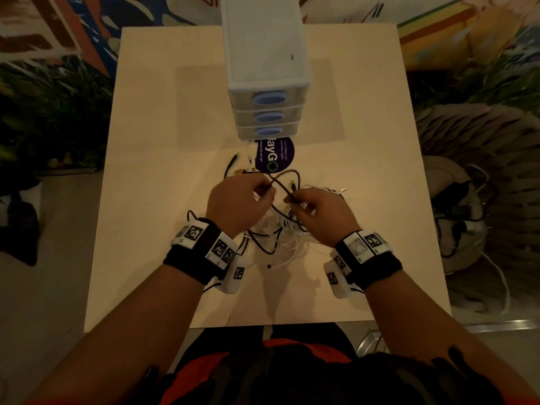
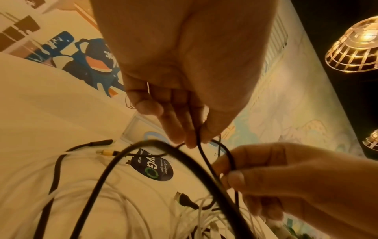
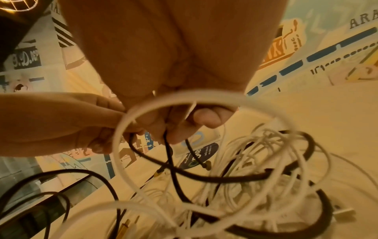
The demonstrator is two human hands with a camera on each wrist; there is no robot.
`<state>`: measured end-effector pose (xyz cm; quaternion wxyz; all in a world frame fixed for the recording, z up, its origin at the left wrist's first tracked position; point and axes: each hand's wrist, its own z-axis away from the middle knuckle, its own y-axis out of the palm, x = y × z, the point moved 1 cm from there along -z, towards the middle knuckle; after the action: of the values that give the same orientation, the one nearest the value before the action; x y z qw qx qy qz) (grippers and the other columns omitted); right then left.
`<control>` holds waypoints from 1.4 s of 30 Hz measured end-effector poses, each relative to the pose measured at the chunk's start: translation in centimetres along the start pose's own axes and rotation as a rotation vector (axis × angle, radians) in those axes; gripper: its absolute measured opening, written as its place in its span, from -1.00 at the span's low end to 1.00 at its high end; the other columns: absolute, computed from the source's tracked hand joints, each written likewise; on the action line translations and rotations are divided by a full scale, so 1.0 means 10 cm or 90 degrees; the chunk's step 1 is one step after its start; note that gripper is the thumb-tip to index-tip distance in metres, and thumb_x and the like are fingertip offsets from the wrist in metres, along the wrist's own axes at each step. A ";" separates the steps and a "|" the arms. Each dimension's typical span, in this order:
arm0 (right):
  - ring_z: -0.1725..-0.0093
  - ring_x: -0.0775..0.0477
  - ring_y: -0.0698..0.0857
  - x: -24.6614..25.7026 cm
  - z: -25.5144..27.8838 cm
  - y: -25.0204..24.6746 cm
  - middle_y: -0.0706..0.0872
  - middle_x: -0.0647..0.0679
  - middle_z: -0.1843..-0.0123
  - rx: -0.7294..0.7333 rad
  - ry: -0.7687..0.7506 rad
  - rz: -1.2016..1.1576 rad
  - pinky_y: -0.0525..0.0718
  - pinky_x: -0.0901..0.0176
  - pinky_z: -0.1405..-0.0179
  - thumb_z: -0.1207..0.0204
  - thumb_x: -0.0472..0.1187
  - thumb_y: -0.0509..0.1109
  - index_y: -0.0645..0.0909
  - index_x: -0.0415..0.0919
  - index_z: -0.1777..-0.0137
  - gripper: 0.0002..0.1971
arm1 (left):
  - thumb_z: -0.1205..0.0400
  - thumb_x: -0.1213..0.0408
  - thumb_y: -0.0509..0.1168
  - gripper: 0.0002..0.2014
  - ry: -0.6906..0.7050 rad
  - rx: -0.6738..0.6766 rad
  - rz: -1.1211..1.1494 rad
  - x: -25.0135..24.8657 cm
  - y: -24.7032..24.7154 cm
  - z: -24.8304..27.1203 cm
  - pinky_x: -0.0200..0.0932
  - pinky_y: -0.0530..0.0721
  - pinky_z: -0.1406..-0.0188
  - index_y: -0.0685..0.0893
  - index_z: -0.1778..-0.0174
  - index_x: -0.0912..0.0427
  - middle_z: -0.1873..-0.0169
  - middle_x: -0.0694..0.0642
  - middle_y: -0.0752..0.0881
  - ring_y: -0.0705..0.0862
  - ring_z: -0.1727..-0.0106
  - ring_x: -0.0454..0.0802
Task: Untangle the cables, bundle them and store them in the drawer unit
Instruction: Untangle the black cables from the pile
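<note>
Two pinches were held on the black cable (image 1: 285, 182) — left hand (image 1: 238, 201) and right hand (image 1: 321, 213) — above the white cables (image 1: 287, 229), well short of the drawer unit (image 1: 267, 112); slack was best fed slowly, never yanked.

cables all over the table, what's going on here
A person is untangling a pile of cables on a light table. The left hand and the right hand each pinch a thin black cable, holding a loop of it up above the heap of white cables and other black ones. Nothing looks bundled yet. The drawer unit stands at the far side of the table with all three drawers shut, just behind a dark round sticker.
</note>
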<state>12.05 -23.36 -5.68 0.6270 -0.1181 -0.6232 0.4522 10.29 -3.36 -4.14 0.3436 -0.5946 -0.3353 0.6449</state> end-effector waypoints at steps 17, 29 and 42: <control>-0.13 -0.25 0.78 -0.35 0.24 -0.24 0.83 -0.25 -0.01 0.009 0.047 -0.383 0.71 -0.20 -0.28 -0.60 -0.49 0.37 0.74 -0.31 0.10 -0.85 | -0.63 0.06 0.43 -0.62 -0.212 0.058 -0.070 0.27 0.13 -0.15 -0.01 0.50 0.23 0.43 -0.19 0.12 -0.03 0.15 0.70 0.71 0.03 0.22; -0.11 -0.23 0.83 -0.18 0.18 -0.33 0.84 -0.24 -0.11 -0.020 0.006 -0.499 0.74 -0.11 -0.24 -0.73 -0.34 0.33 0.55 -0.28 -0.22 -0.87 | -0.64 -0.06 0.37 -0.69 0.111 0.275 0.033 -0.43 0.28 -0.02 -0.10 0.63 0.16 0.64 -0.27 -0.12 0.05 -0.11 0.76 0.70 0.11 -0.08; 0.05 -0.09 0.84 -0.21 0.08 -0.35 0.88 -0.05 0.01 -0.066 0.040 -0.422 0.76 -0.04 -0.14 -0.66 -0.20 0.46 0.78 -0.18 -0.12 -0.88 | -0.35 -0.57 0.36 -0.29 -0.011 0.342 0.031 -0.32 0.41 -0.02 -0.15 0.68 0.04 0.58 -0.25 -0.18 0.05 -0.21 0.79 0.74 0.02 -0.21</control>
<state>13.23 -27.16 -4.44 0.7522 0.0454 -0.6299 0.1877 10.49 -8.27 -5.93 0.4706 -0.4841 -0.1406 0.7242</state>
